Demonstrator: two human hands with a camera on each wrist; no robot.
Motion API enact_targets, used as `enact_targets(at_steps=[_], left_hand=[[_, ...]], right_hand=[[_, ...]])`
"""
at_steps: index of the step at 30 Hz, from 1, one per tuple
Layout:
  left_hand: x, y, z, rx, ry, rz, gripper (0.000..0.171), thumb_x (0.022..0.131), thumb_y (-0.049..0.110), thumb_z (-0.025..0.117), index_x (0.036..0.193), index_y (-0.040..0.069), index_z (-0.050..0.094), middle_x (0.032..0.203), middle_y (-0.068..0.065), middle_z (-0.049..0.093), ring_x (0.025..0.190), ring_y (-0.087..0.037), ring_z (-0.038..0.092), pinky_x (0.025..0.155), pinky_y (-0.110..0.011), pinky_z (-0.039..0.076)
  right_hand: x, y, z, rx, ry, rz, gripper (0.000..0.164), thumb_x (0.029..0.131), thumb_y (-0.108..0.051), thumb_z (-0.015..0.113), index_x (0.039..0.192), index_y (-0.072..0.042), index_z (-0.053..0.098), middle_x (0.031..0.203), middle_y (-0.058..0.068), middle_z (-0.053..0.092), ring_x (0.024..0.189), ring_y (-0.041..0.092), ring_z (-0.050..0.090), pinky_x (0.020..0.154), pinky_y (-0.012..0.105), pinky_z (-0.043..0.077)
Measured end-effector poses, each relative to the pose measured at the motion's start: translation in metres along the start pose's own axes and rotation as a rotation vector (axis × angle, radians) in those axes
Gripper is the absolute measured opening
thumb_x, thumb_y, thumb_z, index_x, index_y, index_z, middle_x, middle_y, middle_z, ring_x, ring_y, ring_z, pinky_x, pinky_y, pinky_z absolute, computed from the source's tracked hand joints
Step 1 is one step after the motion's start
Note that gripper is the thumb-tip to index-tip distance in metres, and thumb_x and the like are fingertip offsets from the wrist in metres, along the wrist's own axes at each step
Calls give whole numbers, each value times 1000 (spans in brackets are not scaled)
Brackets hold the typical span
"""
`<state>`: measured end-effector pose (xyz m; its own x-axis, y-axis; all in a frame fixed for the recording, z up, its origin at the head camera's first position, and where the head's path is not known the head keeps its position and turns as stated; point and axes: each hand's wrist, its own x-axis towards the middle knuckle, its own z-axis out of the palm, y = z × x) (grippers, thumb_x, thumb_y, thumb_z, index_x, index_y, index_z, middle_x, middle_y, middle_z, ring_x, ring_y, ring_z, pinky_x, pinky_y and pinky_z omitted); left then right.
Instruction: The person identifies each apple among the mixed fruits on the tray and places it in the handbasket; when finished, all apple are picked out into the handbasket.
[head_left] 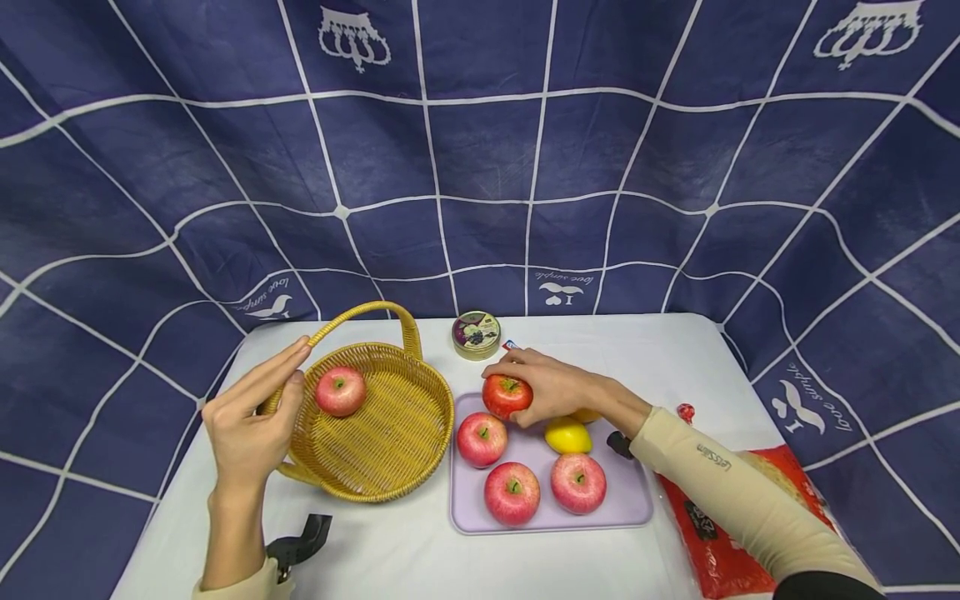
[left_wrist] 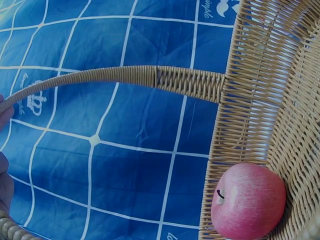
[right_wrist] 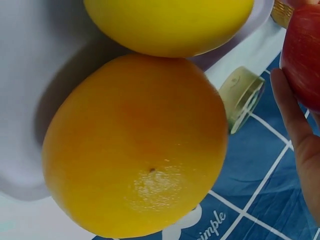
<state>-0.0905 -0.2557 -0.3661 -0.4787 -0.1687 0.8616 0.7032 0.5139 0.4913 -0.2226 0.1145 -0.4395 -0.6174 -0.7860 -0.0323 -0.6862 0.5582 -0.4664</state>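
My left hand (head_left: 251,417) holds the arched handle (left_wrist: 135,76) of a yellow-brown wicker basket (head_left: 382,442) between fingers and thumb. One pink-red apple (head_left: 341,391) lies inside, near the basket's left wall. Over the far left part of a lilac tray (head_left: 551,523), my right hand (head_left: 553,387) grips a darker red apple (head_left: 501,398) from above. Whether this apple still touches the tray is hard to tell. Three pink-red apples, including one at the front (head_left: 512,494), and a yellow lemon (head_left: 567,435) rest on the tray. An orange-yellow round fruit (right_wrist: 135,150), mostly hidden by my right wrist in the head view, sits against the lemon.
Behind the tray stands a round tin (head_left: 476,335) with a printed lid. A red plastic package (head_left: 720,550) lies right of the tray, under my right forearm, with a small red wrapped item (head_left: 686,412) beyond it. Blue checked cloth (head_left: 487,167) surrounds the white table.
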Motion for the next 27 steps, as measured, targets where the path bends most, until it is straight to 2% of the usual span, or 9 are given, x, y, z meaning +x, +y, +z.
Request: enact_targets(at_steps=[14, 27], left_hand=[[0, 2, 0, -7, -2, -3, 21, 83, -11, 65, 101, -10, 76, 108, -23, 74, 105, -16, 72, 97, -23, 54], [-1, -3, -1, -6, -7, 0, 21, 83, -11, 65, 102, -10, 76, 109, -21, 74, 106, -18, 72, 97, -23, 54]], right_hand=[[0, -11, -2, 5, -6, -11, 70, 72, -42, 79, 137, -42, 54, 128, -12, 50, 114, 7, 49, 92, 25, 52], [1, -16, -5, 24, 7, -54, 74, 72, -41, 80, 140, -43, 52, 127, -16, 50, 113, 4, 48, 96, 27, 51]])
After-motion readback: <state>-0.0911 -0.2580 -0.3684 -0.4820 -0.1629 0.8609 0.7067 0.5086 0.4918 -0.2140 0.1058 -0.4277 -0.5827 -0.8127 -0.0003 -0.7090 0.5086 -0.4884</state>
